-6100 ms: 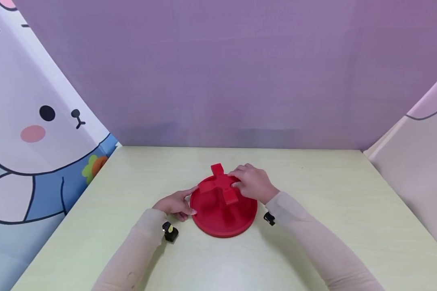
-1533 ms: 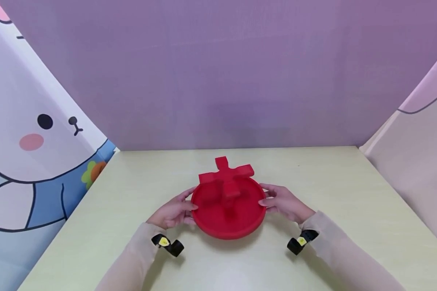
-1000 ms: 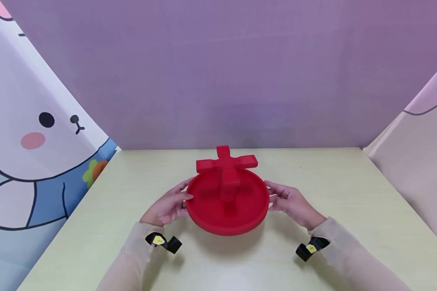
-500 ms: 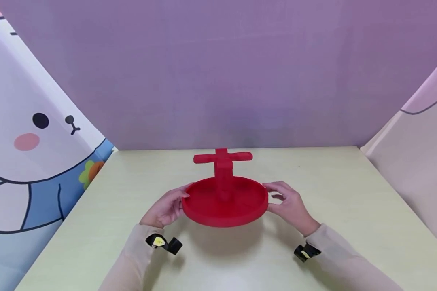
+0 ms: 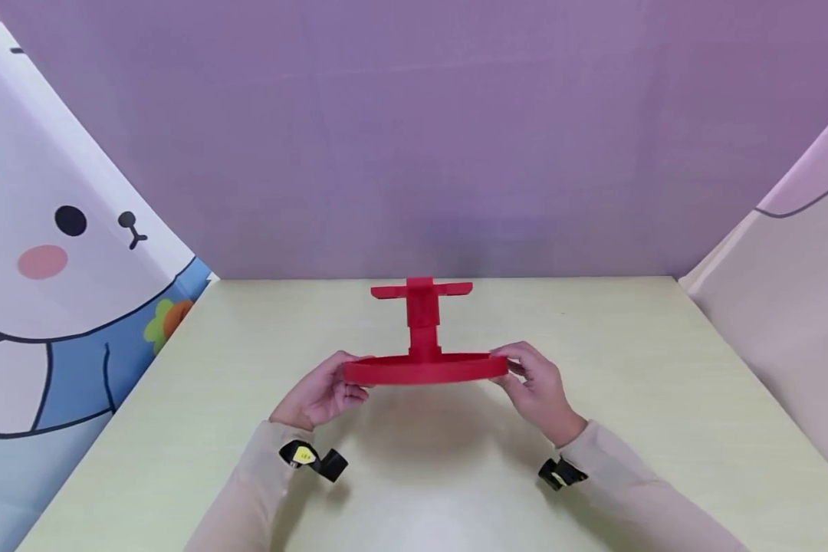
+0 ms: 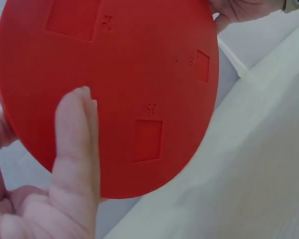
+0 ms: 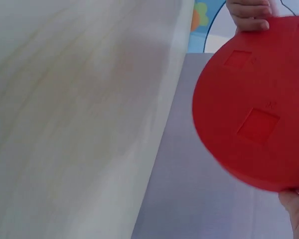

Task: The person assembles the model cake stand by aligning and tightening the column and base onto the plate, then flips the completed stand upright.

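A red round shallow tray [image 5: 425, 371] with a central post and a cross-shaped top [image 5: 421, 289] is held above the table, seen almost edge-on in the head view. My left hand [image 5: 320, 391] grips its left rim, thumb at the upper edge and fingers underneath. On the opposite rim my right hand [image 5: 540, 391] pinches the edge between thumb and fingers. The left wrist view shows the tray's flat underside [image 6: 124, 74], with square recesses and small embossed numbers such as 25. In the right wrist view the same underside [image 7: 284, 84] lies between both hands.
The pale wooden table [image 5: 593, 345] carries a shadow beneath the tray. A purple wall [image 5: 421, 138] stands behind, with a cartoon-printed panel [image 5: 76, 192] on the left and a whitish panel [image 5: 793, 307] on the right. Black cameras are strapped to both wrists.
My right hand went from the cross top to the right rim. Both hands lifted the tray off the table, then tipped it from a top view to nearly edge-on, the post now upright.
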Motion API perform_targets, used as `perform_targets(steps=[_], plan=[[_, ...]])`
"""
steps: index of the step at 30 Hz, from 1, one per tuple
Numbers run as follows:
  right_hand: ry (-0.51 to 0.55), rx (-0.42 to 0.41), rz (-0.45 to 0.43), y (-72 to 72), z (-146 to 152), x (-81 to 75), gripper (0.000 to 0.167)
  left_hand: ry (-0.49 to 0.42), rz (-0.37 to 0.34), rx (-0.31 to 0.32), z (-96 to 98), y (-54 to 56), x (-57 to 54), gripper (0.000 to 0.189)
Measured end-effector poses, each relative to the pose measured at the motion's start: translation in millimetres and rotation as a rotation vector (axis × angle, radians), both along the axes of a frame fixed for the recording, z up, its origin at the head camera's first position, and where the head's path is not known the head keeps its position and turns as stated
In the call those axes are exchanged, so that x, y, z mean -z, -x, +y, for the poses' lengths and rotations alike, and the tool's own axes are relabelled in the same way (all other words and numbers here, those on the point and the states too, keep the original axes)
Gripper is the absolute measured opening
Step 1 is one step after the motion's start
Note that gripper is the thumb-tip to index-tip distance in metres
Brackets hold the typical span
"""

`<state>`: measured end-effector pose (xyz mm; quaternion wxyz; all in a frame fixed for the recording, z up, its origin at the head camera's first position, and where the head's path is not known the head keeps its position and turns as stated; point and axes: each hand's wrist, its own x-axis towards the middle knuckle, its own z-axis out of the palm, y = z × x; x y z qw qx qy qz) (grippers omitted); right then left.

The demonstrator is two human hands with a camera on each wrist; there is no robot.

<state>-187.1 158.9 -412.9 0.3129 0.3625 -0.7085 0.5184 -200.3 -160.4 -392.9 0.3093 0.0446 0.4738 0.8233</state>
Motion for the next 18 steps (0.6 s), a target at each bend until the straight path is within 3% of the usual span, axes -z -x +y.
perform_targets(steps=[3,5,8,10,13,16,18], plan=[[0.009,0.106,-0.081,-2.6,-0.3,-2.7,0.026,0.037,0.06,0.029,3.2,0.7,1.1,0.044],[0.035,0.16,-0.203,-4.0,1.4,-4.4,0.03,0.094,0.098,0.02,6.0,1.2,2.5,0.041],[0.118,0.176,-0.444,-6.3,6.3,-6.8,0.027,0.269,0.157,-0.043,11.2,1.3,5.2,0.04],[0.199,0.155,-0.582,-6.7,9.9,-8.0,0.027,0.402,0.225,-0.112,14.4,1.4,7.6,0.045],[0.296,0.092,-0.7,-6.4,14.6,-9.1,0.025,0.534,0.37,-0.233,17.8,2.3,11.9,0.05],[0.379,0.001,-0.745,-6.6,17.8,-9.3,0.019,0.559,0.551,-0.308,20.2,2.7,16.1,0.062],[0.437,-0.082,-0.766,-7.5,19.2,-9.5,0.015,0.542,0.664,-0.3,22.0,1.2,18.1,0.075]])
